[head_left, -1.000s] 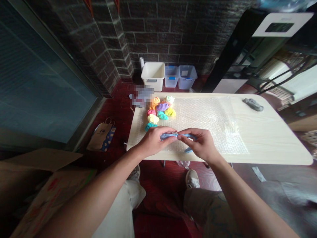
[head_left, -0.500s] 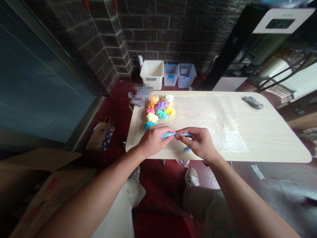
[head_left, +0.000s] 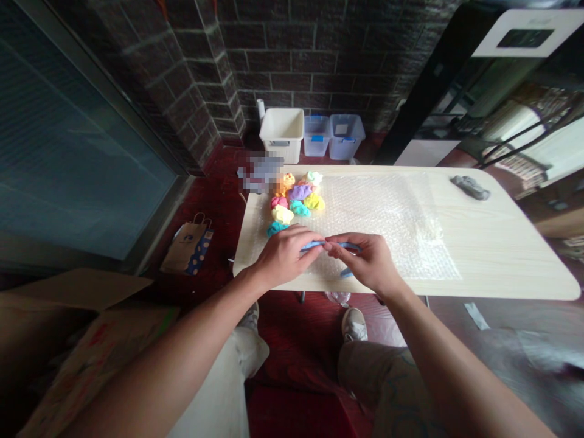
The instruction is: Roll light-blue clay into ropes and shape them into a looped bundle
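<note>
A thin light-blue strip [head_left: 312, 245], soft-looking like modelling clay, stretches between my hands above the front of the table. My left hand [head_left: 289, 255] pinches it on the left, thumb and fingers closed. On the other side my right hand [head_left: 365, 258] is closed round it, its fingertips meeting those of the left at the middle. A blue end [head_left: 347, 272] hangs below my right palm; my fingers hide part of the strip. Just beyond my left hand lies a teal lump [head_left: 277, 229], near a pale yellow lump [head_left: 282, 214].
Bubble wrap [head_left: 378, 213] covers part of the pale table [head_left: 515, 255]. Several coloured lumps, including a purple one [head_left: 300, 192], cluster at its left. A grey lump [head_left: 472, 187] lies far right. A white bin [head_left: 283, 131] stands behind; a cardboard box [head_left: 104, 340] is at lower left.
My fingertips have drawn closer together on the blue strip, and less of it shows between them. The whole view has shifted slightly.
</note>
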The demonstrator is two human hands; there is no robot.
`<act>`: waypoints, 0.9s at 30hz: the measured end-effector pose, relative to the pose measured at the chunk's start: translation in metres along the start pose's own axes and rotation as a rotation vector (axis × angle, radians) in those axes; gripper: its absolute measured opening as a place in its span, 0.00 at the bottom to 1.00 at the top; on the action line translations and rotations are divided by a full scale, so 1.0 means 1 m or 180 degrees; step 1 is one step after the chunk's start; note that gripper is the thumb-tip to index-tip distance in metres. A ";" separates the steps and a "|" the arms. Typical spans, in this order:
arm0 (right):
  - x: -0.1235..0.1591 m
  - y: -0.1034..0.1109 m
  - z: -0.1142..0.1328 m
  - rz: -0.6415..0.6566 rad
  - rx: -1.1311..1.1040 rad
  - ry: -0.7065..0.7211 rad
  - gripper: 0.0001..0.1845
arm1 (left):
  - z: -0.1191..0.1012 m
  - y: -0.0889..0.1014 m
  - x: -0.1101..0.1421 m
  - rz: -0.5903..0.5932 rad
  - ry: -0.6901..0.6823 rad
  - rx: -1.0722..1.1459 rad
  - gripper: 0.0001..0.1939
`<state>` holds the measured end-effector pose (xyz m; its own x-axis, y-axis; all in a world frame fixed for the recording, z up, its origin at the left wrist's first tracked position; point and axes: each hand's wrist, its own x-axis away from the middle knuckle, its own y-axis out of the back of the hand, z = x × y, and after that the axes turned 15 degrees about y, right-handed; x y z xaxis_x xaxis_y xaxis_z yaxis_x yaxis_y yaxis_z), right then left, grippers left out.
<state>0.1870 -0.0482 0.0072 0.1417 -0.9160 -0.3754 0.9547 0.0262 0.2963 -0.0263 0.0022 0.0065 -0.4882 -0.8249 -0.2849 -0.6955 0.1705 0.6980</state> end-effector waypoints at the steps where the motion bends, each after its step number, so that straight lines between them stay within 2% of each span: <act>1: 0.000 0.000 0.000 0.0012 -0.0009 -0.0018 0.18 | 0.000 0.000 0.000 -0.0015 -0.0013 -0.0016 0.07; 4: 0.000 0.000 0.000 -0.0004 -0.0108 -0.0042 0.18 | -0.001 0.000 0.000 0.0005 0.0021 -0.0044 0.07; 7: 0.000 -0.001 -0.003 -0.0007 -0.0090 0.0030 0.16 | -0.001 -0.001 0.001 0.0177 0.0260 0.0006 0.07; 11: 0.001 -0.002 -0.006 -0.0030 0.0126 0.0137 0.14 | 0.000 -0.001 0.001 0.0277 0.0462 0.0141 0.12; 16: 0.001 -0.002 -0.005 -0.0047 0.0088 0.0119 0.15 | 0.001 0.002 0.000 0.0379 0.0281 0.0058 0.07; 22: 0.002 -0.001 -0.005 -0.0024 -0.0051 0.0062 0.17 | 0.003 0.000 0.000 0.0038 0.0030 0.0130 0.06; 27: 0.002 -0.003 -0.007 -0.0062 -0.0028 0.0066 0.15 | 0.005 0.001 0.000 0.0009 -0.0043 0.0060 0.05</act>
<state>0.1862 -0.0474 -0.0003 0.1282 -0.9078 -0.3993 0.9597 0.0120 0.2809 -0.0297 0.0049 0.0042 -0.4973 -0.8170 -0.2918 -0.7039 0.1833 0.6863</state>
